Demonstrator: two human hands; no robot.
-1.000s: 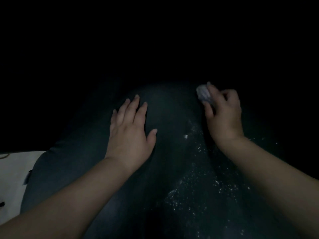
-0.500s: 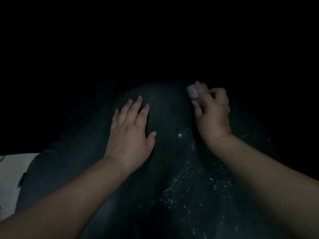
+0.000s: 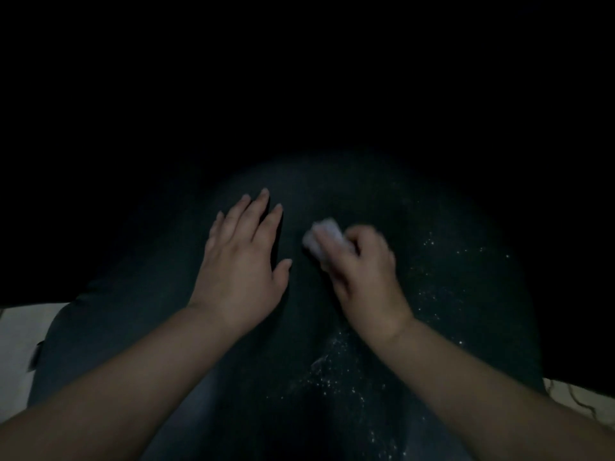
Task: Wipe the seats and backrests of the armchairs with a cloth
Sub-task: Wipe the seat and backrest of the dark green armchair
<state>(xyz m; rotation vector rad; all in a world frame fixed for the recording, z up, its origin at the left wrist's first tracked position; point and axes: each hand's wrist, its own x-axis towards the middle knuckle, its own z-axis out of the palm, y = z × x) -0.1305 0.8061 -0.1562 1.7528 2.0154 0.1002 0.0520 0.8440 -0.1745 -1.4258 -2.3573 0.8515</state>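
— Left hand [image 3: 241, 261], what does it do?
— It lies flat, fingers straight, on the dark rounded armchair cushion [image 3: 299, 344].
— And the right hand [image 3: 364, 277]?
— It grips a small crumpled white cloth [image 3: 321, 237] on the cushion, beside white specks [image 3: 336, 371].

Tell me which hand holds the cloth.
The right hand: its fingers curl around the cloth, while the left hand lies flat on the dark cushion.

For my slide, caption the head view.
Left hand braces dark armchair; right hand wipes with pale cloth.
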